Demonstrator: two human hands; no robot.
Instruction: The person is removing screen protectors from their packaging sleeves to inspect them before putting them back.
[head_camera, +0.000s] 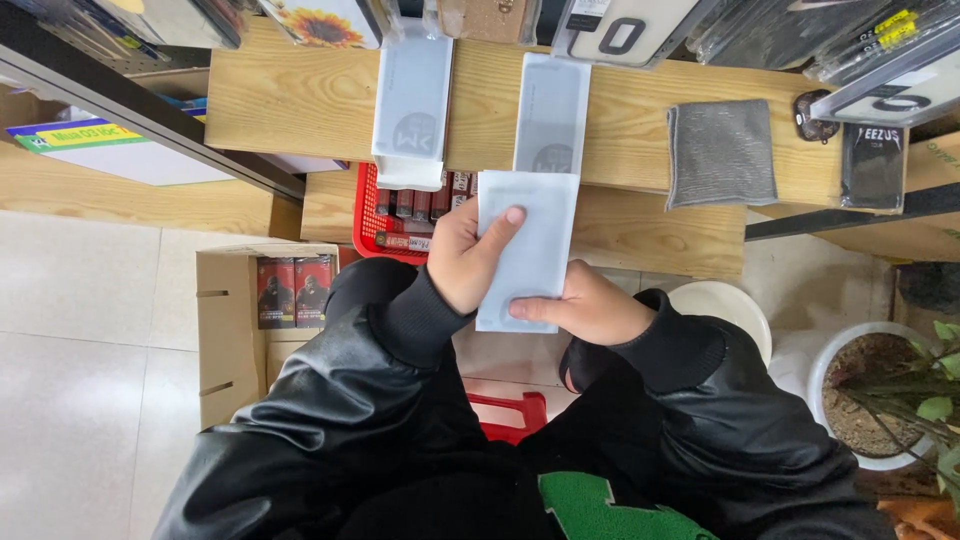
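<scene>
Holding a flat white packet (528, 240) just below the front edge of the wooden worktop (640, 120), the left hand (468, 262) pinches the packet's left edge, thumb on its face, while the right hand (588, 305) clamps its lower right corner. Both grips are narrow, closed on the packet. Judging from such edge holds, it could slide out and drop toward the red basket (372, 232) under the worktop's left part, or bump the two white packets (412, 95) overhanging the worktop's edge.

white flat packet (528, 240) in hands, two on shelf
</scene>
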